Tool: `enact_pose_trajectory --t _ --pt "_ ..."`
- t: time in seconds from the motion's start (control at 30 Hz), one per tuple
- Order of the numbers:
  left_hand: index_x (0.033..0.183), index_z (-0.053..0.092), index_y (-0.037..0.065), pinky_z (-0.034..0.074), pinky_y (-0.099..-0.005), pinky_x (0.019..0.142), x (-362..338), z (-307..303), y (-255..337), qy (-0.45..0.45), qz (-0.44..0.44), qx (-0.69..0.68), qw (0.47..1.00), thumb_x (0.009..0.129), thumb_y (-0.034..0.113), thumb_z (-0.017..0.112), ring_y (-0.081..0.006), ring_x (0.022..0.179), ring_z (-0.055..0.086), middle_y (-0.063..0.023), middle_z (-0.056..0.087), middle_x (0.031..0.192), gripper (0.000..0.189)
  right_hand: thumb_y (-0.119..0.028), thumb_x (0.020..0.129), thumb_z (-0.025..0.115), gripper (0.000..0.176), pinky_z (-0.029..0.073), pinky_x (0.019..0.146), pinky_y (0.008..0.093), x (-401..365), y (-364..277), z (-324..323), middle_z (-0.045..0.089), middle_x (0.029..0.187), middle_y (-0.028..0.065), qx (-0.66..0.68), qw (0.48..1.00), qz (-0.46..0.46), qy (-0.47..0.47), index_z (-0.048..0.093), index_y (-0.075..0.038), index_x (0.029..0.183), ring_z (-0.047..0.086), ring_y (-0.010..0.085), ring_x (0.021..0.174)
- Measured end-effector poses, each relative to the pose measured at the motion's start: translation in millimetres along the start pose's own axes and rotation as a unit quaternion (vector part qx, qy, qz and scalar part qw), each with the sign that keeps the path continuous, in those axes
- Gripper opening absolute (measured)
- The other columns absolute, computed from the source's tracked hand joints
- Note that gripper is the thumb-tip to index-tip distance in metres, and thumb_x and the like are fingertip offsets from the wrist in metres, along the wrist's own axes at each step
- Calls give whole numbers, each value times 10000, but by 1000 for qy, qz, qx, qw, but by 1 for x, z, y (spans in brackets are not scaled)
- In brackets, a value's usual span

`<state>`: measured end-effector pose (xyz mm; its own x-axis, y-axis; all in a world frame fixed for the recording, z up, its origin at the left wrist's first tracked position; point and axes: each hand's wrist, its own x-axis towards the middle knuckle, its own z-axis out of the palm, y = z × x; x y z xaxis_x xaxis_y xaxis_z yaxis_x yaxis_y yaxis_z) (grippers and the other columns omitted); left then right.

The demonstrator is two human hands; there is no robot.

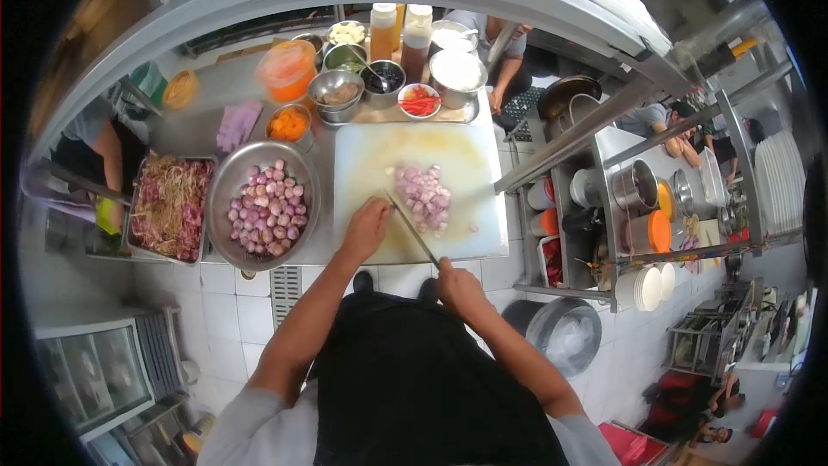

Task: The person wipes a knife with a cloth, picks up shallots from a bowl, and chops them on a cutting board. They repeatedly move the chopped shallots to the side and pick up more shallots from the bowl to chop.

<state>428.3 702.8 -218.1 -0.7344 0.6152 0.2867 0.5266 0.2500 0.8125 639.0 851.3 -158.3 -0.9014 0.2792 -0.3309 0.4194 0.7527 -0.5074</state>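
Observation:
My right hand is wrapped round the handle of a knife, whose blade points away to the upper left over the white cutting board. My left hand rests at the board's left part with its fingers drawn together beside the blade tip. What those fingers hold, if anything, is hidden. Right of the blade lies a pile of peeled purple shallots, some of them seemingly cut. A large steel bowl stands left of the board, and whole shallots fill much of it.
A tray of unpeeled shallots stands far left, near another person's arm. Behind the board are sauce bottles, steel bowls and a bowl of red chillies. A metal post rises at the right.

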Motion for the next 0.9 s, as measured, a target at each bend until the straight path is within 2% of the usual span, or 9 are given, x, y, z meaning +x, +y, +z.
enact_pose_trajectory --t 0.2,0.33,0.4,0.43,0.5,0.63,0.7,0.9 --pt "1000 575 18 490 -484 773 3 1 2 -8 11 19 1000 948 29 552 -434 885 599 -186 583 953 58 -127 945 511 323 494 698 614 -3 13 11 653 783 321 -31 999 -16 3 488 72 1198 640 521 762" --pt "1001 579 24 492 -490 772 5 3 -2 -1 20 26 999 949 26 550 -429 885 603 -177 581 971 59 -128 946 506 286 494 704 616 6 8 6 653 788 325 -8 1000 -20 6 495 58 1163 642 520 770" --pt "1001 580 25 493 -493 773 2 4 -3 -4 13 27 1000 952 28 548 -428 886 605 -175 580 974 59 -118 907 531 392 503 691 605 0 4 -1 648 769 311 -14 1000 8 -22 479 46 1258 640 509 737" --pt "1005 583 26 495 -492 768 2 4 -3 -4 14 24 1000 953 31 548 -428 884 607 -174 579 978 63 -118 907 531 392 503 691 605 -1 4 0 648 769 311 -15 1000 8 -22 479 46 1258 640 509 737" --pt "1010 585 27 497 -492 764 0 3 -3 -4 12 21 1000 954 34 548 -428 882 609 -172 578 982 68 -136 936 506 241 503 711 618 -3 3 6 658 793 328 -18 1000 16 -2 489 29 1111 647 528 778" --pt "1016 594 28 504 -481 745 0 7 -3 12 19 40 999 952 31 557 -426 872 611 -170 574 991 74 -141 931 514 270 508 718 616 8 1 9 662 797 327 -22 1000 8 -7 483 28 1139 649 530 787" --pt "1020 598 30 506 -477 741 1 7 -5 18 21 56 998 953 33 561 -424 872 612 -170 573 995 76 -144 931 514 302 512 723 612 4 -4 1 661 802 332 -26 999 37 -30 489 38 1170 652 529 797" --pt "1026 597 24 505 -474 745 -1 8 -2 20 30 33 999 955 35 566 -420 873 617 -174 573 999 78 -149 938 517 354 505 736 618 6 7 12 664 814 332 -9 1000 11 -22 486 51 1227 653 524 802"
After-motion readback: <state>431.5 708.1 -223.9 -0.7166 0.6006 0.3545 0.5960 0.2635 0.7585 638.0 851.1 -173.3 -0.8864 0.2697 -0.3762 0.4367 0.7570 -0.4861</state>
